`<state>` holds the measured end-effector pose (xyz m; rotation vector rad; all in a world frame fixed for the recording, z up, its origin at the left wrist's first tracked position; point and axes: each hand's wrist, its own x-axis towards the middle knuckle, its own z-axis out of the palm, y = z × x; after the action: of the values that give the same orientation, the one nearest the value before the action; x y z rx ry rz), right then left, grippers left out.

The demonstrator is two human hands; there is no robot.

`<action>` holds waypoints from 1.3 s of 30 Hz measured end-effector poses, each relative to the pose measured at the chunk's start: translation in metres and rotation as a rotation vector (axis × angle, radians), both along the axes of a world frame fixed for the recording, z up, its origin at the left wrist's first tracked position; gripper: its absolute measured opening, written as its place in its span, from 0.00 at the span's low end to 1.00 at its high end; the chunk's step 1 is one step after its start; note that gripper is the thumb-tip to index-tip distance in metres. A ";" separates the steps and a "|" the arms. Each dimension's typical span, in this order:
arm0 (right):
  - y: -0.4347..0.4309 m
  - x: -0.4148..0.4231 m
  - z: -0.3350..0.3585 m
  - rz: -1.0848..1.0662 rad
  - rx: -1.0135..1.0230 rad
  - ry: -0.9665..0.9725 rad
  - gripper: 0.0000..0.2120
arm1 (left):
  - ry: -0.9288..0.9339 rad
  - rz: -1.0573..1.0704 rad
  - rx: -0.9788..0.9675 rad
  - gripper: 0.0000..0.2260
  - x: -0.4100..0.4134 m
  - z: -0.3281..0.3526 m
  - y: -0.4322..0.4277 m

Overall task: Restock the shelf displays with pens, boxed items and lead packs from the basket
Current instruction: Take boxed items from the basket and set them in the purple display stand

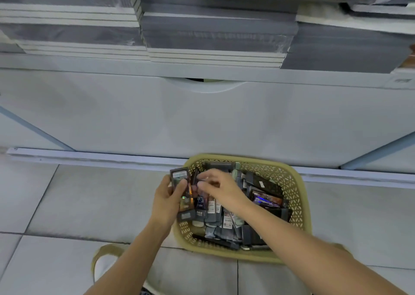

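Note:
A tan latticed plastic basket [298, 195] stands on the tiled floor, filled with several dark lead packs and small boxed items [226, 221]. My left hand [165, 201] holds a bunch of dark lead packs [179, 176] upright over the basket's left rim. My right hand [221, 188] reaches in from the right, its fingertips pinching one thin dark pack [195, 180] at the edge of that bunch. A black pen [213, 240] lies along the basket's near side.
A white cabinet front [202, 119] with a curved handle cut-out rises right behind the basket. On the shelf above lie stacks of wrapped grey notebooks [215, 34]. A shoe [104, 265] shows on the floor at lower left.

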<state>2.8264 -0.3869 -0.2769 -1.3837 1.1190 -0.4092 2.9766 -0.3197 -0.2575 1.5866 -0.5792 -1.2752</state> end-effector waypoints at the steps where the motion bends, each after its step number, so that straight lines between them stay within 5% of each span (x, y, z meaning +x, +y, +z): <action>1: -0.004 0.002 -0.004 -0.072 -0.036 0.062 0.12 | -0.044 0.040 0.003 0.03 0.008 -0.003 0.000; 3: -0.014 0.005 -0.014 -0.152 -0.081 0.195 0.21 | -0.073 0.100 0.016 0.02 0.024 -0.007 0.000; 7: -0.020 0.025 -0.037 0.033 -0.068 0.413 0.40 | -0.012 0.050 0.108 0.04 0.034 -0.017 0.004; 10: -0.023 0.040 -0.047 0.121 -0.159 0.567 0.42 | 0.008 0.023 0.124 0.05 0.031 -0.024 0.005; 14: -0.026 0.034 -0.054 0.249 -0.136 0.459 0.30 | -0.035 -0.011 0.123 0.05 0.031 -0.028 0.003; 22: -0.018 0.030 -0.053 0.187 -0.090 0.324 0.22 | 0.070 -0.002 0.159 0.05 0.037 -0.030 0.005; 30: -0.038 -0.010 -0.003 0.143 0.075 -0.046 0.24 | -0.027 -0.011 0.121 0.10 0.028 -0.015 0.000; 34: -0.037 -0.007 0.026 0.164 0.110 -0.200 0.23 | 0.217 -0.107 0.116 0.25 0.010 0.006 -0.004; 39: -0.042 -0.014 0.054 0.182 0.050 -0.187 0.25 | 0.252 -0.169 0.085 0.20 0.008 0.031 -0.011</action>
<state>2.8127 -0.4287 -0.2231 -1.3610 0.8384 -0.3684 2.9848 -0.3303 -0.2262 1.4390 -0.5134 -1.6174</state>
